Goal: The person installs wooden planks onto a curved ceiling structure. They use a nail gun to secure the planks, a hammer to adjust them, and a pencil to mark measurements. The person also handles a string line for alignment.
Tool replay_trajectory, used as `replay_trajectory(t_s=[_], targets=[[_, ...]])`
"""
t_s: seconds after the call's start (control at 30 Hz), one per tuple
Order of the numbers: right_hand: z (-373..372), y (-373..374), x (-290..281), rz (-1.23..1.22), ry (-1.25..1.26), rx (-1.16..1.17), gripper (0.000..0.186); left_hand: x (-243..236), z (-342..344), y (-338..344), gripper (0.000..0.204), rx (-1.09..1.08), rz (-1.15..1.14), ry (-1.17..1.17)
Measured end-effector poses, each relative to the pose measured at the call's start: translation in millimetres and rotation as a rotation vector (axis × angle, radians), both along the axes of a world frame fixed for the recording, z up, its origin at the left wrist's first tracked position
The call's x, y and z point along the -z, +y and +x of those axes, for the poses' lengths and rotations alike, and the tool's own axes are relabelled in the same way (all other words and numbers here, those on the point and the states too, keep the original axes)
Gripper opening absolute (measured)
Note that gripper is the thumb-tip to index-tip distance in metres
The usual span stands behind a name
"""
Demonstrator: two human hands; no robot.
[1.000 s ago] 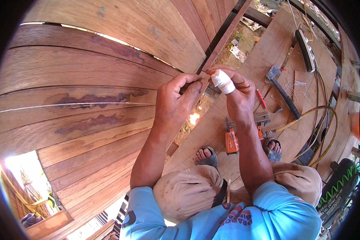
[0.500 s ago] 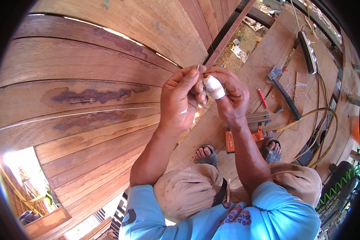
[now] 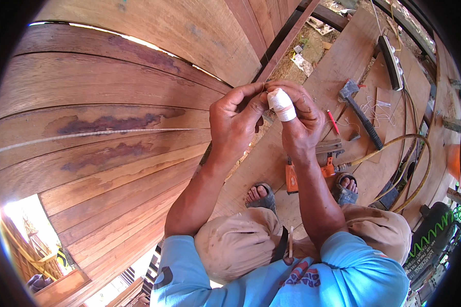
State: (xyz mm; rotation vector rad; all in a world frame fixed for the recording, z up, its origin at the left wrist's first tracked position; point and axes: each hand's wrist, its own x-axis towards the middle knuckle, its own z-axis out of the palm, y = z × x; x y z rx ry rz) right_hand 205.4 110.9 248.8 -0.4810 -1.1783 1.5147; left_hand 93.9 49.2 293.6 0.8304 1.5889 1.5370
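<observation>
My left hand and my right hand meet fingertip to fingertip in front of a wall of boards, both closed in a pinch. A white string runs across the boards from the left and disappears behind my left hand. A thin bit of it seems to show at the pinched fingertips, though the fingers hide most of it. White bandage wraps my right thumb.
Below lies plywood flooring with a hammer, a red pen, loose white string and an orange nail gun joined to a yellow hose. A power strip sits farther back. My sandalled feet rest nearby.
My two hands have drawn closer at the fingertips, and the white end that stuck up between them is hardly visible now. The string across the boards sits higher in view.
</observation>
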Motion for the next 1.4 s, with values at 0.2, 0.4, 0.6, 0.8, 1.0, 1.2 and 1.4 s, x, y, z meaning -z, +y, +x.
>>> replay_trajectory(t_s=[0.2, 0.4, 0.6, 0.8, 1.0, 1.2, 1.4], targets=[[1, 2, 1, 0.019, 0.012, -0.021, 0.017, 7, 3, 4, 0.017, 0.015, 0.050, 0.011], [3, 3, 1, -0.063, 0.053, -0.099, 0.018, 2, -1, 1, 0.011, 0.044, 0.019, -0.009], [1, 5, 7, -0.149, 0.174, -0.181, 0.019, -6, -3, -3, 0.011, -0.001, 0.051, -0.164], [5, 3, 3, -0.197, 0.178, -0.381, 0.019, -11, -13, -8, 0.012, 0.027, 0.034, -0.059], [4, 4, 7, -0.131, 0.090, -0.282, 0.018, -21, -9, -10, 0.016, 0.031, 0.002, 0.234], [1, 3, 3, -0.198, 0.128, -0.333, 0.019, -27, -13, -10, 0.014, 0.044, -0.016, 0.431], [3, 2, -4, -0.251, 0.015, -0.384, 0.021, -37, -19, -12, 0.012, 0.069, -0.062, 0.527]])
